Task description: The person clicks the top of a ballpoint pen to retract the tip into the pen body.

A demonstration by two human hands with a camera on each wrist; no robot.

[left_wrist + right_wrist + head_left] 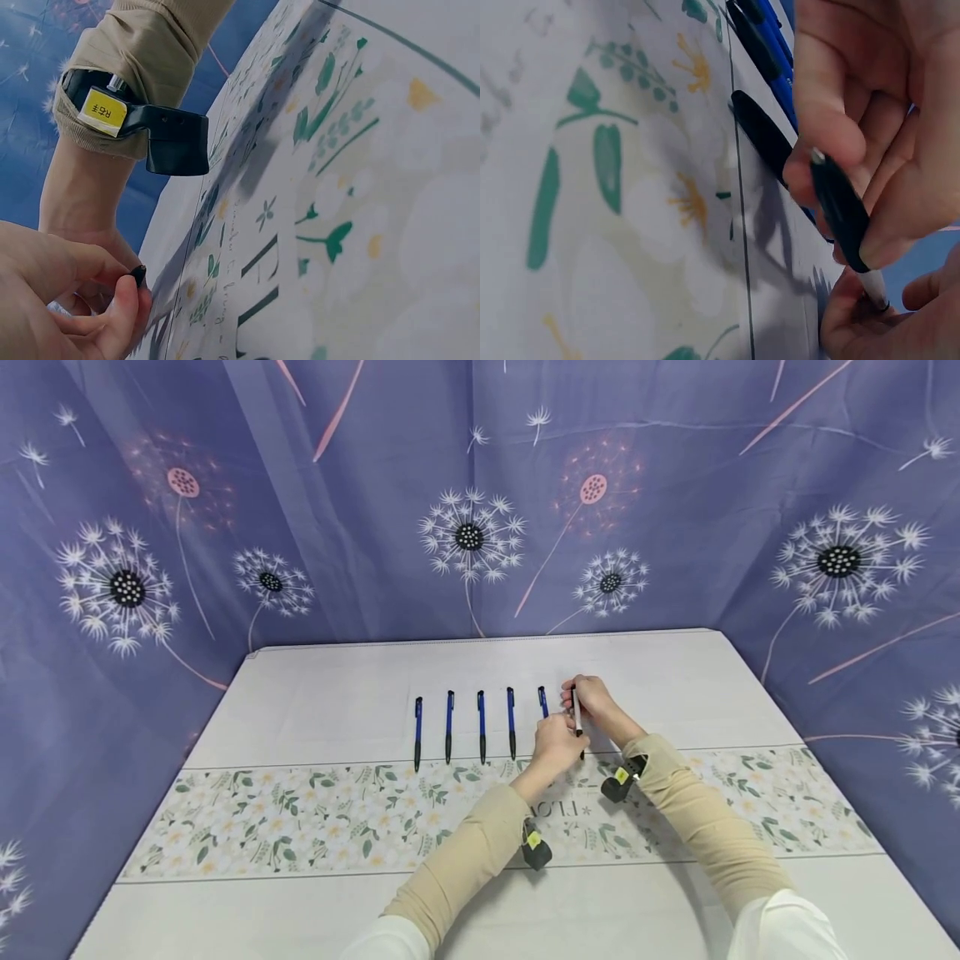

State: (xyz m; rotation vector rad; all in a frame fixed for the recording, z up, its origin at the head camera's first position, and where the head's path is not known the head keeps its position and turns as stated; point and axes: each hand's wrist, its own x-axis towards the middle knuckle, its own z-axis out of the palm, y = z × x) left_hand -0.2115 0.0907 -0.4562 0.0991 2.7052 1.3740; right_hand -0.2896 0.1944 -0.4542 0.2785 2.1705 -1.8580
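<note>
Both hands hold one pen [577, 714] with a white barrel and a black grip, to the right of a row of blue pens. My left hand [557, 743] pinches its black grip at the near end, the tip poking out past the fingers in the left wrist view. Around the far end of the barrel curl the fingers of my right hand [590, 695], which partly hide it. A blue pen [542, 695] lies just left of the hands, its lower part covered by my left hand. In the right wrist view its black grip [761, 135] shows beside the left fingers.
Further left, several blue pens with black grips, among them one blue pen [482, 722], lie parallel on the white tablecloth [322, 702]. A floral band [300, 827] crosses the cloth nearer the body. A purple dandelion curtain [375, 568] surrounds the table's back and sides.
</note>
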